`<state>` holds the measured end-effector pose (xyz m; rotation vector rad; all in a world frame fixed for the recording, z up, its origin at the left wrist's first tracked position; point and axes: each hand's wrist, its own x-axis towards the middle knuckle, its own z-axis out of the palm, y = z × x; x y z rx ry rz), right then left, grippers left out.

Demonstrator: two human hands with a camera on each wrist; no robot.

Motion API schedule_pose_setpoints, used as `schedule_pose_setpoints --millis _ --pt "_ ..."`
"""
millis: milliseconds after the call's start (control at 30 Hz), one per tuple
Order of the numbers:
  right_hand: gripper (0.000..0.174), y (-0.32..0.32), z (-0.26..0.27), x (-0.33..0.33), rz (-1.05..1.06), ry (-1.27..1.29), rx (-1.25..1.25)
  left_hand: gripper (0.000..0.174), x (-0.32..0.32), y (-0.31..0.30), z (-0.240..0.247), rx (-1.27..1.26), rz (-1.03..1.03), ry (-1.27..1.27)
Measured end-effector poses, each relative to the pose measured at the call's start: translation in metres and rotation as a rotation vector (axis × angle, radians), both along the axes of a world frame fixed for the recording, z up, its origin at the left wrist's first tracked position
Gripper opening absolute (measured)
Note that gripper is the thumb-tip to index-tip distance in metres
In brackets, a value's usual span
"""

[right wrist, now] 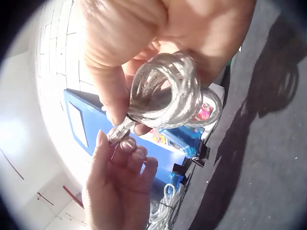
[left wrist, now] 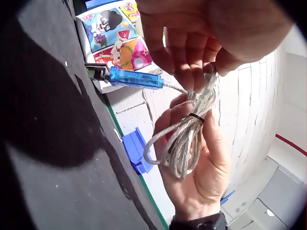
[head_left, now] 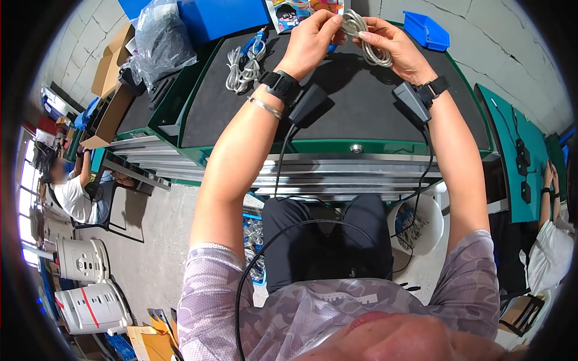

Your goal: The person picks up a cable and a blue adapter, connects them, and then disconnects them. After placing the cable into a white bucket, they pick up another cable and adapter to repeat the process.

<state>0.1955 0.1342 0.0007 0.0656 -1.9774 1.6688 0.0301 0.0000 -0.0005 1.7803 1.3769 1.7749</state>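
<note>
A coiled, clear-jacketed cable [head_left: 374, 55] is held up above the dark mat between both hands. In the left wrist view a black tie circles the coil [left wrist: 184, 139], and a blue translucent connector [left wrist: 136, 78] hangs from it. The right hand [head_left: 402, 53] grips the coil between thumb and fingers. The left hand [head_left: 311, 45] pinches one end of the bundle; in the right wrist view that left hand [right wrist: 122, 184] has thumb and fingertips on the end beside the coil [right wrist: 165, 91]. More coiled cables [head_left: 244, 67] with blue connectors lie on the mat, left of the hands.
A colourful printed packet [head_left: 295, 15] and a blue tray [head_left: 426, 31] sit at the mat's back edge. A plastic bag [head_left: 161, 39] and a cardboard box [head_left: 111, 66] are at the left. A white bucket [head_left: 435, 225] stands below the cabinet. Other people sit at both sides.
</note>
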Motion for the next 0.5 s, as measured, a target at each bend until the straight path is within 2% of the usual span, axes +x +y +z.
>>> schedule_pose_setpoints --millis 167,233,300,433,500 --pt "0.035 0.002 -0.002 -0.002 -0.019 0.033 -0.059 0.032 0.006 -0.001 0.001 0.047 0.059 -0.02" --pt "0.034 0.0 -0.003 -0.004 -0.062 0.046 0.011 0.034 0.006 0.0 0.002 0.06 0.083 -0.012" --pt "0.032 -0.005 -0.001 -0.002 -0.113 0.027 0.094 0.037 0.002 0.0 0.0 0.011 0.213 0.146" --pt "0.035 -0.014 0.003 0.001 -0.198 -0.043 0.199 0.035 -0.001 -0.001 0.001 0.025 0.221 0.176" --pt "0.042 -0.015 0.007 0.002 -0.189 -0.014 0.19 0.034 -0.003 0.001 0.001 0.008 0.112 0.088"
